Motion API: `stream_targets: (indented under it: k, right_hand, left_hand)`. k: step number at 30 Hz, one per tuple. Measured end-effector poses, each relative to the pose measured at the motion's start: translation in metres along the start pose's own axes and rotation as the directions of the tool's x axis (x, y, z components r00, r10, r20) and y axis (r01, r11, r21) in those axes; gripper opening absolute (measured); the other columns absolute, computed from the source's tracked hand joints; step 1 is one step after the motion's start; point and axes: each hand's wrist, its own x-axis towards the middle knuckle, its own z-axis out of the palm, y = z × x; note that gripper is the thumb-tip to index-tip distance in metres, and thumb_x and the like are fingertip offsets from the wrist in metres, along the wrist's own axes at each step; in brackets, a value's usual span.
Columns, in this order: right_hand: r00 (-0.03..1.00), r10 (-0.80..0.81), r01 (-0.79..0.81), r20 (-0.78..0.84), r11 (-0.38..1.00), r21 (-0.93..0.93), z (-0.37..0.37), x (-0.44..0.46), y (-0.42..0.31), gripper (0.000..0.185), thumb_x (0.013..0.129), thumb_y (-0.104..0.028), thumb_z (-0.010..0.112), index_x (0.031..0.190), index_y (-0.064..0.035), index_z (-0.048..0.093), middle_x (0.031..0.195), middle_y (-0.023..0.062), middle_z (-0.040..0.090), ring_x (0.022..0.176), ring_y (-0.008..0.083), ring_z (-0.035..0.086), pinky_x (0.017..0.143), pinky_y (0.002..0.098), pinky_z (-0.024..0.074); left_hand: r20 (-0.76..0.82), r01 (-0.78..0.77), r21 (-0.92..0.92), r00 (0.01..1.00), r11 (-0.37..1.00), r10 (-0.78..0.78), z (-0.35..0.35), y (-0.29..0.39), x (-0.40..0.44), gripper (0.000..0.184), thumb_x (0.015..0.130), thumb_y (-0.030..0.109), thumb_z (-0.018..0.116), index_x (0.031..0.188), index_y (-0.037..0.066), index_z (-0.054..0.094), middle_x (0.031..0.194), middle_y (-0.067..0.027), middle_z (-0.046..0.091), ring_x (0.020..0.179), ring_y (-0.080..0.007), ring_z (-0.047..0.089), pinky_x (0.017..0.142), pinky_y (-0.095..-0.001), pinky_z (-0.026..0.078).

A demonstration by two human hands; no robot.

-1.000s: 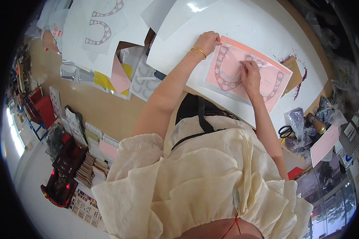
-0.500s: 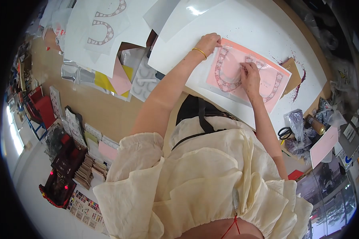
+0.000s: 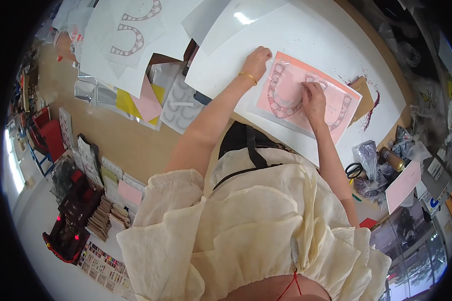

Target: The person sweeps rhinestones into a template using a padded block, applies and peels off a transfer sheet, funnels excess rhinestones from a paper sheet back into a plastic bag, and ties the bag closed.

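L hand (image 3: 256,61) now off pink sht (image 3: 290,84)

Right of centre, the right hand (image 3: 314,104) hides part of the pink sheet (image 3: 331,103); anything in its grip is too small to tell. The top edge cuts off an arch pattern (image 3: 146,15) at upper left. Lower left, print on the colour chart (image 3: 104,268) is illegible.
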Motion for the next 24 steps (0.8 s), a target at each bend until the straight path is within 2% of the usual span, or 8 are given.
stream_targets:
  k: [2,5,7,9,10,12,19,24]
  right_hand:
    - [0.998,-0.002,0.004,-0.070,1.000,0.021,-0.006,-0.006,0.000,0.020,0.086,-0.001,0.060,0.103,-0.0014,0.069,0.105,0.0091,0.062,0.093,0.0262,0.060,0.082,0.0319,0.0490]
    - [0.979,-0.074,0.062,-0.189,0.996,-0.071,-0.027,-0.026,0.027,0.025,0.085,-0.005,0.062,0.109,-0.0029,0.069,0.108,0.0117,0.062,0.101,0.0281,0.058,0.088,0.0330,0.0470]
    - [0.889,-0.078,-0.101,-0.452,0.928,-0.359,-0.052,-0.041,0.045,0.032,0.082,-0.010,0.065,0.114,-0.0029,0.067,0.109,0.0148,0.062,0.105,0.0286,0.056,0.090,0.0333,0.0453]
    - [0.803,0.081,-0.358,-0.591,0.857,-0.369,-0.074,-0.056,0.073,0.042,0.080,-0.020,0.072,0.117,-0.0020,0.065,0.109,0.0160,0.062,0.098,0.0270,0.058,0.085,0.0319,0.0470]
    - [0.800,0.082,-0.362,-0.595,0.856,-0.369,-0.081,-0.060,0.080,0.042,0.080,-0.020,0.072,0.117,-0.0020,0.065,0.109,0.0160,0.062,0.098,0.0270,0.058,0.085,0.0319,0.0470]
    - [0.713,0.550,-0.600,-0.434,0.800,0.028,-0.092,-0.069,0.093,0.048,0.078,-0.028,0.077,0.117,-0.0020,0.065,0.099,0.0126,0.063,0.084,0.0231,0.059,0.077,0.0317,0.0485]
    - [0.773,0.521,-0.473,-0.361,0.853,0.218,-0.089,-0.085,0.174,0.045,0.074,-0.031,0.083,0.106,-0.0021,0.069,0.069,0.0069,0.060,0.061,0.0177,0.053,0.058,0.0296,0.0470]
    - [0.790,0.473,-0.545,-0.390,0.833,-0.094,-0.108,-0.087,0.171,0.041,0.079,-0.033,0.078,0.103,-0.0010,0.069,0.075,0.0093,0.065,0.063,0.0218,0.055,0.062,0.0312,0.0485]
  left_hand:
    - [-0.292,0.153,-0.074,0.942,0.985,-0.168,0.001,0.008,-0.023,0.010,0.084,-0.001,0.063,0.093,0.003,0.062,0.093,-0.0078,0.059,0.084,-0.0233,0.059,0.080,-0.0329,0.049]
    - [-0.333,0.224,-0.044,0.915,0.974,-0.226,-0.001,0.022,-0.055,0.030,0.079,0.004,0.072,0.106,0.003,0.060,0.099,-0.0095,0.056,0.084,-0.0247,0.058,0.080,-0.0331,0.050]
    - [-0.346,0.297,0.080,0.903,0.951,-0.253,0.007,0.026,-0.074,0.056,0.069,0.009,0.081,0.119,0.005,0.055,0.103,-0.0115,0.054,0.085,-0.0253,0.056,0.080,-0.0334,0.050]
    - [-0.310,0.316,0.041,0.906,0.948,-0.289,0.009,0.028,-0.080,0.060,0.068,0.010,0.082,0.120,0.005,0.054,0.104,-0.0117,0.053,0.085,-0.0256,0.056,0.080,-0.0337,0.050]
    - [-0.273,0.340,0.006,0.905,0.941,-0.325,0.010,0.029,-0.081,0.064,0.066,0.010,0.083,0.122,0.005,0.053,0.105,-0.0120,0.053,0.086,-0.0258,0.056,0.081,-0.0341,0.050]
    - [-0.193,0.383,-0.060,0.902,0.922,-0.387,0.015,0.032,-0.084,0.071,0.063,0.011,0.085,0.125,0.005,0.051,0.106,-0.0125,0.052,0.086,-0.0264,0.055,0.081,-0.0348,0.050]
    - [-0.224,0.274,-0.053,0.934,0.960,-0.279,0.034,0.024,-0.085,0.067,0.051,0.018,0.088,0.110,0.000,0.062,0.101,-0.0131,0.063,0.085,-0.0299,0.058,0.086,-0.0374,0.048]
    - [-0.243,0.261,-0.075,0.931,0.962,-0.271,0.041,0.018,-0.084,0.048,0.049,0.018,0.090,0.082,0.006,0.058,0.080,-0.0084,0.055,0.073,-0.0284,0.053,0.078,-0.0371,0.046]
